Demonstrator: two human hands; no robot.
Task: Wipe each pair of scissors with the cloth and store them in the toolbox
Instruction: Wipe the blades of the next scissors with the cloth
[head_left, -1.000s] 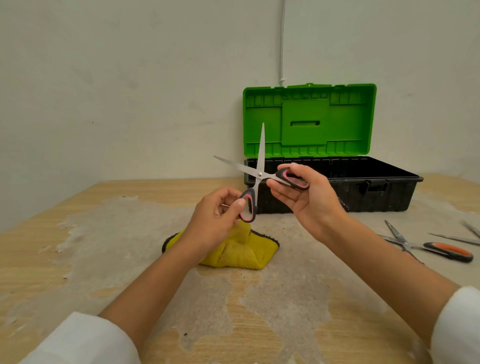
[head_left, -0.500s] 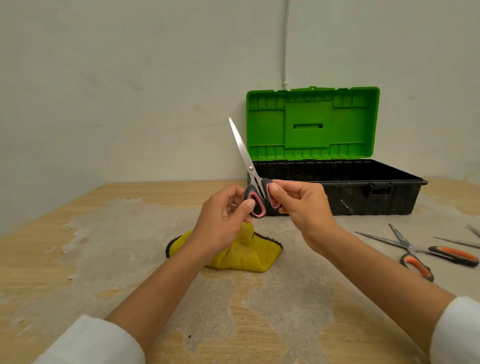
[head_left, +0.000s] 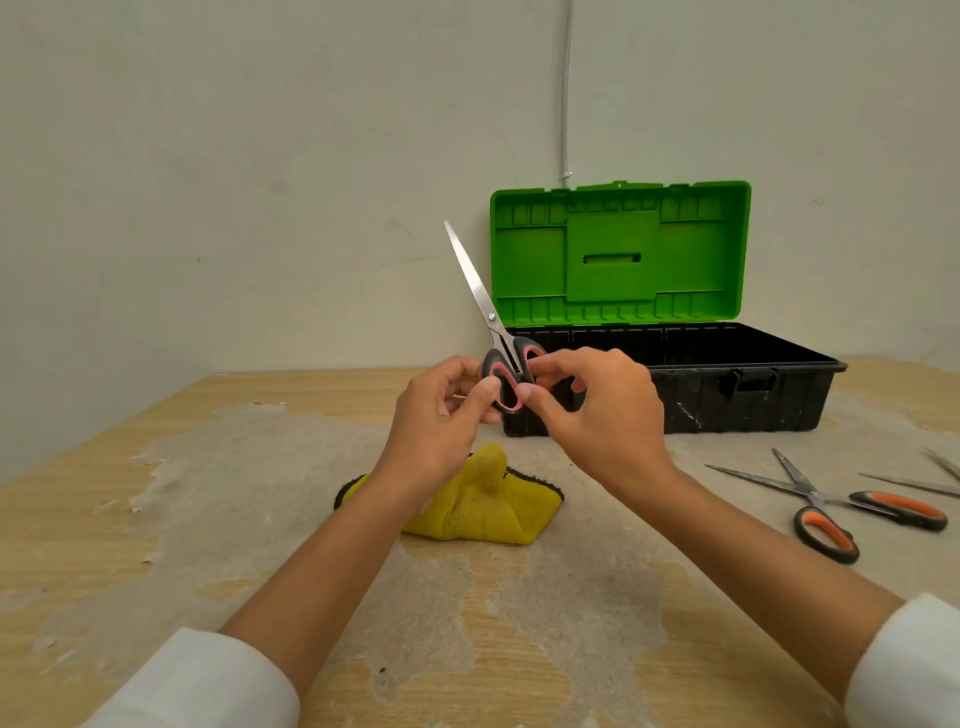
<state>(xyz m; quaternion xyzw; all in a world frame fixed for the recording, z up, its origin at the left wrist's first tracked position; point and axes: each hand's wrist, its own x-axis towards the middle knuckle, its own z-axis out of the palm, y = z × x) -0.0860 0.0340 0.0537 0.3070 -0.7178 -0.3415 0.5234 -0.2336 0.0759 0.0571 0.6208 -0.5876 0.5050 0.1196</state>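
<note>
Scissors (head_left: 485, 312), pink-handled: blades shut, tips up and tilted left, held above the cloth (head_left: 483, 506) in front of the toolbox (head_left: 727, 384). Our left hand (head_left: 441, 415) pinches one handle loop, our right hand (head_left: 597, 410) the other (fingers closed on the handles, well clear of the edges, we judge for safety). Cloth lies on the table (head_left: 104, 493), in neither hand. Toolbox open behind. Orange scissors (head_left: 831, 506) wait at right, blades apart.

Shiny metal scissor blades (head_left: 475, 283), fuzzy yellow cloth (head_left: 485, 506), glossy plastic toolbox (head_left: 727, 384), worn wooden table (head_left: 104, 493)
</note>
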